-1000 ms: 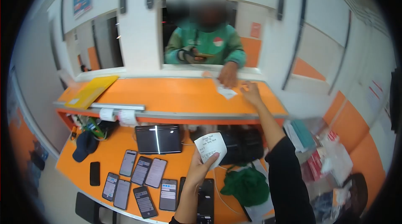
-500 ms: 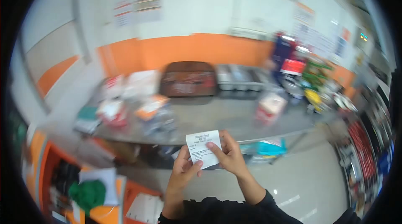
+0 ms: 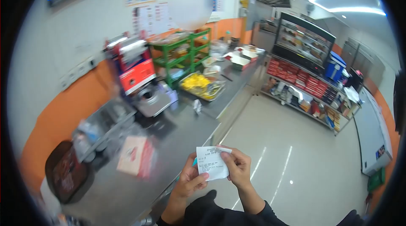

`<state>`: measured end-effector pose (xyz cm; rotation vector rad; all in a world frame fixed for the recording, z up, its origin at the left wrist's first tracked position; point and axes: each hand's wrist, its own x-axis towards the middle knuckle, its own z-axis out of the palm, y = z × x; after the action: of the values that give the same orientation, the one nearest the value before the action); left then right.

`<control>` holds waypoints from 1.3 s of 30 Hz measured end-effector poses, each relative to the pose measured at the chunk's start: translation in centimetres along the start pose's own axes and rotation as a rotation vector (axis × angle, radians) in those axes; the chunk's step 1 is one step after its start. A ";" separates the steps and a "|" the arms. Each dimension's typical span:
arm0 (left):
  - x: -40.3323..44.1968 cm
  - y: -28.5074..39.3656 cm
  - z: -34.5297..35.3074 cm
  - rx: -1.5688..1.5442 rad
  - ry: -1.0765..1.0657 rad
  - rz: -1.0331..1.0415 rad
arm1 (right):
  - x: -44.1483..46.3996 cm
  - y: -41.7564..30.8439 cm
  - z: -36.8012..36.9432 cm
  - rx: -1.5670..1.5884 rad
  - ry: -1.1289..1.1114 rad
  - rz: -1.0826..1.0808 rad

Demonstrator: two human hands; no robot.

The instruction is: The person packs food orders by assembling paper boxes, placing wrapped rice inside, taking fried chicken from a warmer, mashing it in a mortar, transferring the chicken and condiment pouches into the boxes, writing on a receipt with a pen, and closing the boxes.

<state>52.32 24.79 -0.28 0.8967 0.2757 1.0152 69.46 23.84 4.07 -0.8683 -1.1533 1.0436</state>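
Observation:
A small white printed receipt (image 3: pixel 212 167) is held up in front of my body, its dark text facing me. My left hand (image 3: pixel 189 180) pinches its lower left edge, thumb on the front. On the right side, my right hand (image 3: pixel 239 167) grips the paper with its thumb across the upper part and fingers behind. Below and to the left of the paper runs a steel counter (image 3: pixel 169 150), with a pink and white packet (image 3: pixel 135 156) in clear plastic lying on it, apart from my hands.
Along the counter stand a brown tray (image 3: pixel 69 171), a grey metal bin (image 3: pixel 105 120), a red and silver machine (image 3: pixel 137 76), a green rack (image 3: pixel 179 53) and a tray of yellow packets (image 3: pixel 201 85). A glass display case (image 3: pixel 302 42) tops a shelf of red boxes (image 3: pixel 292 76); a white chest freezer (image 3: pixel 372 129) stands right.
My view has swung to the right, from the wall and counter to the display case and floor. Both hands still hold the receipt.

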 end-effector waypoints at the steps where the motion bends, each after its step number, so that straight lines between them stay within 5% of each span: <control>1: 4.0 -0.4 0.1 -0.017 -0.031 -0.029 | 2.6 -0.2 -2.0 -0.015 0.057 0.004; 9: 32.7 -8.0 2.7 -0.106 -0.319 -0.125 | 18.4 0.9 -20.3 -0.087 0.517 -0.074; 18: 61.2 -18.0 0.1 0.075 -0.519 -0.183 | 40.1 5.9 -39.9 0.026 0.510 -0.080; 30: 90.6 -26.5 -5.1 -0.102 -0.051 -0.146 | 69.6 16.7 -58.6 0.317 0.289 0.257; 33: 99.6 -29.7 -8.6 -0.220 0.007 -0.115 | 78.4 20.0 -63.6 0.145 0.283 0.290; 35: 105.8 -30.6 -10.0 -0.023 0.199 -0.095 | 84.3 24.4 -68.8 -0.108 0.056 0.435; 39: 115.1 -34.1 -15.3 -0.047 0.487 -0.035 | 96.4 29.6 -77.3 -0.309 0.030 0.464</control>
<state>125.37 120.41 -13.65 0.5892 0.6715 1.1947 146.94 123.28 -11.74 -1.4395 -1.1303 1.2353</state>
